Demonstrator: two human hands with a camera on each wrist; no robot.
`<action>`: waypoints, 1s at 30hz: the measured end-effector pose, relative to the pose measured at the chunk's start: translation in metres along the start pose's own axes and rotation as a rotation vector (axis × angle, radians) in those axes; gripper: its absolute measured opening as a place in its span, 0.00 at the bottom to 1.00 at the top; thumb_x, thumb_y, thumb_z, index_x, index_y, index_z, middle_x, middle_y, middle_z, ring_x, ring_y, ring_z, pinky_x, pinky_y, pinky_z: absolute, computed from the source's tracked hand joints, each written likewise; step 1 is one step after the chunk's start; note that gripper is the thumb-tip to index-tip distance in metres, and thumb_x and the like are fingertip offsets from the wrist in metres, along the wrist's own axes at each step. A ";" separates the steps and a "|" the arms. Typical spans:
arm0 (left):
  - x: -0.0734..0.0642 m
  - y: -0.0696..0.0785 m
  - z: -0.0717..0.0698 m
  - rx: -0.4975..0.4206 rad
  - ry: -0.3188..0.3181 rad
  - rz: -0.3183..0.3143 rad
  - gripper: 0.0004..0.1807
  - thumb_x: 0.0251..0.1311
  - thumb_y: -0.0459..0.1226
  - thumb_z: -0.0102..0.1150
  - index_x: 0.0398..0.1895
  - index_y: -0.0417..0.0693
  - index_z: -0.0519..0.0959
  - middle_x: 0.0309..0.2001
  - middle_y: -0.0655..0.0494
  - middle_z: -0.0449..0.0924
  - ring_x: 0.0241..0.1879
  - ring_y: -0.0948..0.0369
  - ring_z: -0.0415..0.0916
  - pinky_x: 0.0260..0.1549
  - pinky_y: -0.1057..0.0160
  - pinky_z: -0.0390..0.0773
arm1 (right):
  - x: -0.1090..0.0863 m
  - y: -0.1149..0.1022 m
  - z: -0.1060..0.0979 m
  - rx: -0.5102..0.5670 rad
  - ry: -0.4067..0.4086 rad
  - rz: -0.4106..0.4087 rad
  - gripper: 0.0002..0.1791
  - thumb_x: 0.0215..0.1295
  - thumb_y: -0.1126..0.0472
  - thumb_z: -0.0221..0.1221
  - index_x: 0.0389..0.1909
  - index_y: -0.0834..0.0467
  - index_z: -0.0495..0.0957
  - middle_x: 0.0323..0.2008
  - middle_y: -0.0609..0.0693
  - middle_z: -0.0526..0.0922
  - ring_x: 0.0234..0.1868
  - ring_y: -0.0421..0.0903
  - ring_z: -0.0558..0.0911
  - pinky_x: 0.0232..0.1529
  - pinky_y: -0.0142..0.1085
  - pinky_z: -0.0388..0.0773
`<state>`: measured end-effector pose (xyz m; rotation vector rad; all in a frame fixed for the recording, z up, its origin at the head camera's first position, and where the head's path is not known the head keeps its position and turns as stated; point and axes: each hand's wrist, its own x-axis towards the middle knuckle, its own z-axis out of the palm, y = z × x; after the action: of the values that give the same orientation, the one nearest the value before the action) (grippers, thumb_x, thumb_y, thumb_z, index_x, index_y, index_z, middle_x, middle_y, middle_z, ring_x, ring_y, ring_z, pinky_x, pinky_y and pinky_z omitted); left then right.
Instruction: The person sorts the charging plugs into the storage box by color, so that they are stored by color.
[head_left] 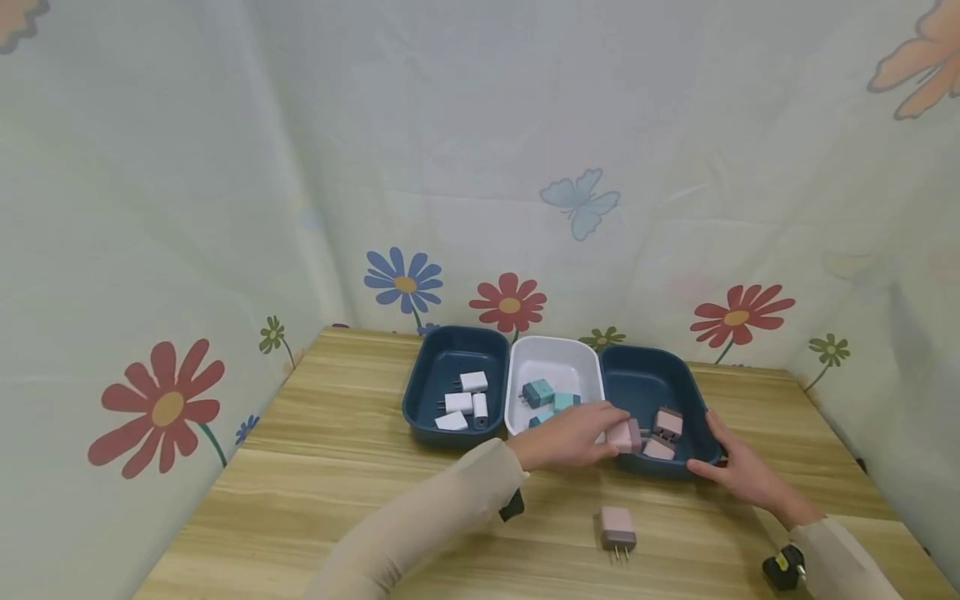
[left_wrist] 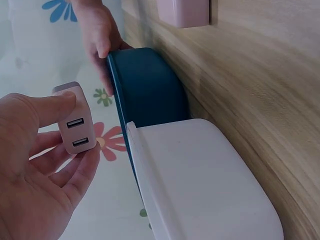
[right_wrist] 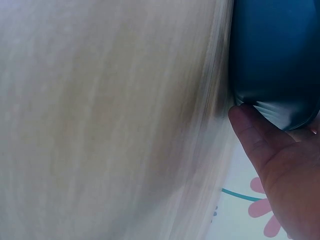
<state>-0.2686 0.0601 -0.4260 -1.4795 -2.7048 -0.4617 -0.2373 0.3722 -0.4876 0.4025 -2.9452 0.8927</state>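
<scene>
My left hand [head_left: 573, 437] pinches a pink USB charger [left_wrist: 77, 112] between thumb and fingers, its two ports facing the left wrist camera. The charger is over the front left edge of the right dark blue tray [head_left: 637, 385]. My right hand [head_left: 746, 477] grips that tray's front right corner, thumb against the front wall and fingers along the side. Several pink chargers [head_left: 670, 422] lie inside this tray. Another pink charger [head_left: 617, 526] rests on the table before it, prongs pointing toward me.
The white tray [head_left: 555, 348] in the middle contains several teal chargers [head_left: 538, 392]. In the left dark blue tray [head_left: 455, 346] are several white chargers [head_left: 473, 382]. All three stand side by side on the wooden table [head_left: 337, 475], with a flowered curtain [head_left: 450, 167] behind.
</scene>
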 end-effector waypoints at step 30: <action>0.054 -0.015 0.027 0.004 -0.052 -0.118 0.27 0.63 0.44 0.58 0.65 0.53 0.68 0.55 0.60 0.73 0.43 0.70 0.70 0.38 0.75 0.69 | -0.001 0.000 0.001 0.003 0.005 0.012 0.56 0.58 0.48 0.65 0.71 0.72 0.39 0.68 0.75 0.43 0.65 0.74 0.50 0.57 0.67 0.52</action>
<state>-0.3074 0.1041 -0.4463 -1.3546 -2.8430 -0.4280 -0.2363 0.3723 -0.4887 0.3820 -2.9453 0.8975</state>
